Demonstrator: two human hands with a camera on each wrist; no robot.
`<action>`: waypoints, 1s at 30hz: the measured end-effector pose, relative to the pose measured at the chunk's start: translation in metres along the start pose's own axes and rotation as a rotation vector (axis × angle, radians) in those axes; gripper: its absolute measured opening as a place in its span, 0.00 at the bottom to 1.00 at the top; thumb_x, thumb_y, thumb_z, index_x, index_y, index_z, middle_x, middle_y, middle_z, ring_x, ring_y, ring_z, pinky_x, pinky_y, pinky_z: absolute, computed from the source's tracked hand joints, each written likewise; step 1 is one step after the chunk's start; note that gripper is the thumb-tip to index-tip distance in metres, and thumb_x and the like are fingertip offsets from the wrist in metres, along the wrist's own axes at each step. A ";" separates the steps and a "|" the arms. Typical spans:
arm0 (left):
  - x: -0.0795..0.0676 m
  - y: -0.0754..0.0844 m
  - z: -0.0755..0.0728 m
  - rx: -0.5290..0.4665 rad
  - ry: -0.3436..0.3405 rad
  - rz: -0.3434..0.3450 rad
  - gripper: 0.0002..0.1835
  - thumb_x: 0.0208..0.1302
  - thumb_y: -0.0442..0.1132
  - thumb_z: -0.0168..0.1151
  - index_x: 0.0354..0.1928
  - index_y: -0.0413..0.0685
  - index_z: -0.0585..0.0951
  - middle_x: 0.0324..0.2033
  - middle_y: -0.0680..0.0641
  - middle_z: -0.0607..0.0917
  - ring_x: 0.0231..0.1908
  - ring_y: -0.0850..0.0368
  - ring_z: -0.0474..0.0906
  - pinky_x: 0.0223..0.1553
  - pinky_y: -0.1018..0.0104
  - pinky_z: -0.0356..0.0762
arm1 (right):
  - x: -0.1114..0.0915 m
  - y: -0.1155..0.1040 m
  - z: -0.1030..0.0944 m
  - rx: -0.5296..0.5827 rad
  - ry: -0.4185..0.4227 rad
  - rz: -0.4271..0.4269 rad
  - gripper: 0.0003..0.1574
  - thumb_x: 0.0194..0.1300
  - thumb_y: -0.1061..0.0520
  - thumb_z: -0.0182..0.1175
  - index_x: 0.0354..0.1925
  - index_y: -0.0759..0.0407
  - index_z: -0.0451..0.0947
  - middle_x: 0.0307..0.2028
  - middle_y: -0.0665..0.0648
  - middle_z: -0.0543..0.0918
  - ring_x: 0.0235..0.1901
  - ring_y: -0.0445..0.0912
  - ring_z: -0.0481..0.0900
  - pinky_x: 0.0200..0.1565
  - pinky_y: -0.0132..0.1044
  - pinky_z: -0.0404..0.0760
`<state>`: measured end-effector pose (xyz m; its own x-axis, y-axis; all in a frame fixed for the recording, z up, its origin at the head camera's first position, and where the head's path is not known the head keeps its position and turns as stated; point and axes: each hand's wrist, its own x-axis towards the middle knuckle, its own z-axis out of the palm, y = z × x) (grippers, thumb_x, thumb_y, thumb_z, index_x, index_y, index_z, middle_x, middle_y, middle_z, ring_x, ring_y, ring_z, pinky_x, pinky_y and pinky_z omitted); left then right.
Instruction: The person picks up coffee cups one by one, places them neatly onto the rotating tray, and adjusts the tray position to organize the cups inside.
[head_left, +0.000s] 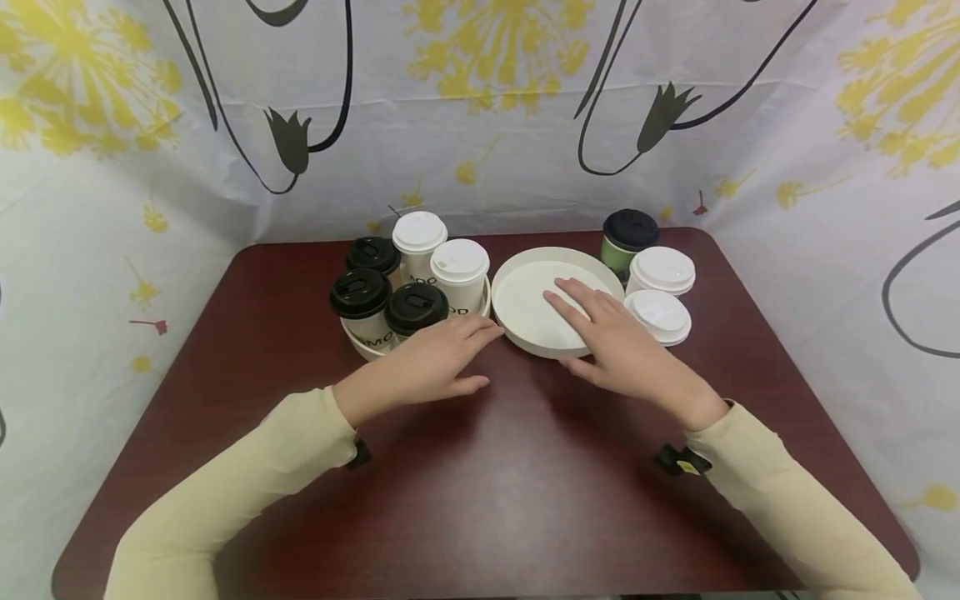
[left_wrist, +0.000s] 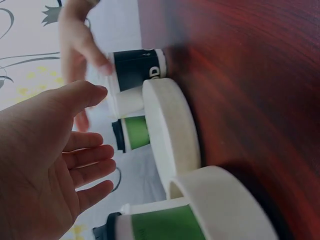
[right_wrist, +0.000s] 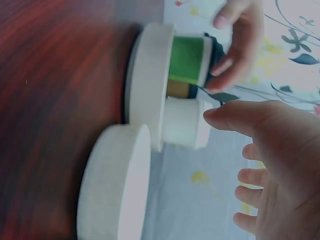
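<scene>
My left hand [head_left: 431, 362] hovers by the front right of a round cream tray [head_left: 356, 342], its fingers extended and nothing held. Several lidded paper cups stand in that tray, some with black lids [head_left: 360, 292], others with white lids [head_left: 460, 260]. Part of the tray is hidden behind the hand. Over the front right of a second round white tray [head_left: 525, 300] is my right hand [head_left: 626, 350], fingers spread and holding nothing. In the right wrist view, a green cup [right_wrist: 186, 60] stands in the cup-filled tray, near the left hand's fingers.
Right of the second tray stand a green cup with a black lid [head_left: 630, 233] and two white-lidded cups [head_left: 662, 271], one in front of the other. A dark red table [head_left: 487, 500] carries everything. Patterned white cloth [head_left: 465, 125] hangs behind it and at both sides.
</scene>
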<state>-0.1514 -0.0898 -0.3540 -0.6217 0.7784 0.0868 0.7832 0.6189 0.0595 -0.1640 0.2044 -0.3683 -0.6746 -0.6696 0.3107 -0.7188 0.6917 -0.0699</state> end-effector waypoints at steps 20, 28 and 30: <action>0.035 -0.002 0.050 0.037 -0.010 0.017 0.37 0.65 0.50 0.62 0.72 0.43 0.65 0.70 0.42 0.68 0.71 0.48 0.65 0.73 0.54 0.63 | -0.046 0.048 -0.036 -0.003 0.149 0.306 0.51 0.54 0.51 0.71 0.72 0.59 0.61 0.67 0.69 0.68 0.62 0.68 0.68 0.59 0.64 0.68; 0.039 -0.011 0.062 0.034 -0.034 -0.021 0.37 0.66 0.51 0.62 0.72 0.42 0.64 0.70 0.42 0.68 0.71 0.46 0.66 0.73 0.54 0.62 | -0.059 0.057 -0.028 0.008 0.144 0.388 0.52 0.52 0.47 0.73 0.70 0.62 0.64 0.62 0.71 0.72 0.57 0.67 0.71 0.53 0.64 0.71; 0.040 -0.012 0.065 0.040 -0.047 -0.029 0.37 0.66 0.51 0.61 0.72 0.43 0.64 0.70 0.42 0.68 0.71 0.47 0.66 0.73 0.54 0.62 | -0.061 0.057 -0.026 0.012 0.138 0.404 0.53 0.52 0.46 0.73 0.70 0.61 0.64 0.61 0.72 0.72 0.56 0.67 0.70 0.51 0.64 0.72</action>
<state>-0.1857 -0.0595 -0.4159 -0.6445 0.7636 0.0391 0.7646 0.6442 0.0218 -0.1599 0.2917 -0.3664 -0.8742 -0.3027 0.3797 -0.4039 0.8873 -0.2226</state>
